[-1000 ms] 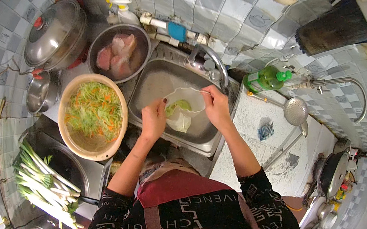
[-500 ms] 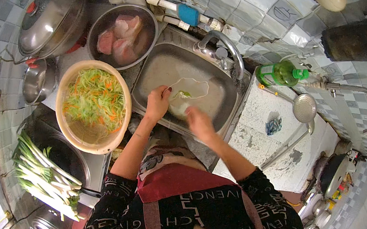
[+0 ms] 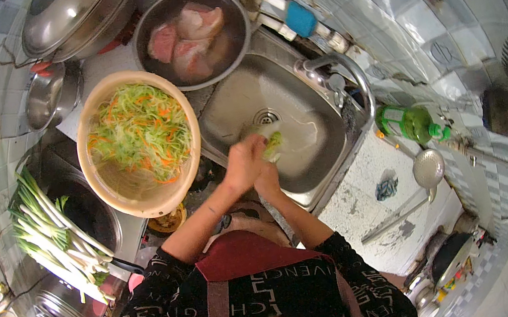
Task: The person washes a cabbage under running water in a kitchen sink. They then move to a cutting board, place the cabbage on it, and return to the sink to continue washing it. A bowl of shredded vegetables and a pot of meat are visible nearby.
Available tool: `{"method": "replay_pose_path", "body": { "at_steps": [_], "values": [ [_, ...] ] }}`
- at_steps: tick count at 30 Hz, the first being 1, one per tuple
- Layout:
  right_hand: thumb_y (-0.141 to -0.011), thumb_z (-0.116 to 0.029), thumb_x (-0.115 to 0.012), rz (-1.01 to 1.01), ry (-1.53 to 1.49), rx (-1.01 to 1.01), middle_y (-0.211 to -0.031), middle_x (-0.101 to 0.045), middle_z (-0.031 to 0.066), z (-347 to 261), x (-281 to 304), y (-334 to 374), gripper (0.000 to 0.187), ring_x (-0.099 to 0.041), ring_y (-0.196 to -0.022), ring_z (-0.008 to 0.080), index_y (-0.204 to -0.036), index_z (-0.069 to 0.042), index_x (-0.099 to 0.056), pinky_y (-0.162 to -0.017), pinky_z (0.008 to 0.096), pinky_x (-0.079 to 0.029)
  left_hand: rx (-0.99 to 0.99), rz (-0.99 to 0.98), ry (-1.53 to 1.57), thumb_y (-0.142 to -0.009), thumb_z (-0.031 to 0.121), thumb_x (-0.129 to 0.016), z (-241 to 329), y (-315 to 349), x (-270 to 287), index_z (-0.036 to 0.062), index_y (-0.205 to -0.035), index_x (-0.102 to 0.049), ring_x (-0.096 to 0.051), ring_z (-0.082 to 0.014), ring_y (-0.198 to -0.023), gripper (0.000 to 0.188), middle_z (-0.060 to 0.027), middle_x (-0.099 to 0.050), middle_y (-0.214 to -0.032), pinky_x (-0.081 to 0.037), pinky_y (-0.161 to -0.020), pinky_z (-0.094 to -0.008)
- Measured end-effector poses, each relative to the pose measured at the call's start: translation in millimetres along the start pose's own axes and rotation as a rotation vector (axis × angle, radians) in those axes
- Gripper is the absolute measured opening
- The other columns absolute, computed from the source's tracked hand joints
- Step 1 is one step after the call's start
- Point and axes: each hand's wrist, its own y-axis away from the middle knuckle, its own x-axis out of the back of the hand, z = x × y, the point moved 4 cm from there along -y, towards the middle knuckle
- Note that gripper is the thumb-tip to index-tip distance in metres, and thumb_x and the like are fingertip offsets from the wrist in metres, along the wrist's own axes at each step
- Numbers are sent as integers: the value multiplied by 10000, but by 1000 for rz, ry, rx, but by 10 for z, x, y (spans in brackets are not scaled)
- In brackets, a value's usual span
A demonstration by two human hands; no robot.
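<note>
Both hands met over the near edge of the steel sink (image 3: 298,100), pressed together around a pale green piece of vegetable (image 3: 273,143). The left hand (image 3: 243,164) was curled shut on it from the person's left; the right hand (image 3: 267,178) sat just beneath and against the left, fingers folded, though how much of the vegetable it gripped I could not tell. A thin clear film or bag seemed to trail from the vegetable into the basin, too faint to be sure.

The sink held shallow water around its drain. Just beside it to the left stood a tan plastic basin (image 3: 113,201) filled with shredded green and orange vegetables (image 3: 141,132). Behind that, touching the sink's far corner, a round metal bowl (image 3: 139,26) held several pink cuts of raw meat (image 3: 186,34) in liquid. A lidded steel pot (image 3: 73,17) stood at the far left, with a small steel bowl (image 3: 49,96) near it. A bunch of green onions (image 3: 54,238) lay across the dark stove (image 3: 91,218) on the left. A green bottle (image 3: 412,122) lay on the counter to the right of the sink, a metal ladle (image 3: 429,168) near it.
</note>
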Motion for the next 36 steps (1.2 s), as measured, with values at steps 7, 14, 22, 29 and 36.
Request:
{"method": "replay_pose_path", "body": {
  "at_steps": [7, 14, 22, 29, 36],
  "values": [
    [-871, -83, -611, -139, 40, 25, -863, -660, 158, 55, -468, -492, 244, -624, -746, 325, -1101, -4, -593, -683, 402, -502, -110, 59, -179, -870, 26, -574, 92, 176, -191, -8, -962, -627, -625, -439, -761, 111, -229, -639, -785, -505, -659, -431],
    [-887, -66, -592, -354, 109, -34, -845, -649, 152, 132, -891, -771, 200, -608, -707, 303, -1070, 14, -578, -684, 391, -501, -98, -5, -83, -881, 61, -577, 266, 7, -258, 14, -964, -611, -646, -407, -743, 101, -212, -658, -809, -512, -640, -448],
    [-913, -77, -564, -384, 231, -26, -925, -652, 148, 138, -882, -918, 166, -605, -738, 268, -1058, 2, -585, -675, 387, -497, -85, -42, -7, -911, 68, -564, 268, 158, -61, -2, -980, -614, -658, -376, -745, 110, -195, -663, -826, -523, -644, -403],
    [-936, -86, -540, -302, 196, -50, -995, -653, 145, -245, -427, -1247, 145, -602, -765, 238, -1047, -8, -590, -668, 384, -493, -142, 84, 99, -905, 32, -553, 434, 461, 270, -23, -1005, -626, -667, -361, -741, 136, -211, -650, -809, -509, -618, -377],
    [-929, -62, -590, 81, -390, 734, -898, -615, 114, -2770, 573, -782, 126, -596, -694, 215, -1038, -2, -566, -610, 302, -482, 8, 65, -51, -886, 35, -572, -83, 1070, 532, -30, -1041, -628, -621, -448, -795, 177, -279, -616, -829, -499, -640, -425]
  ]
}}
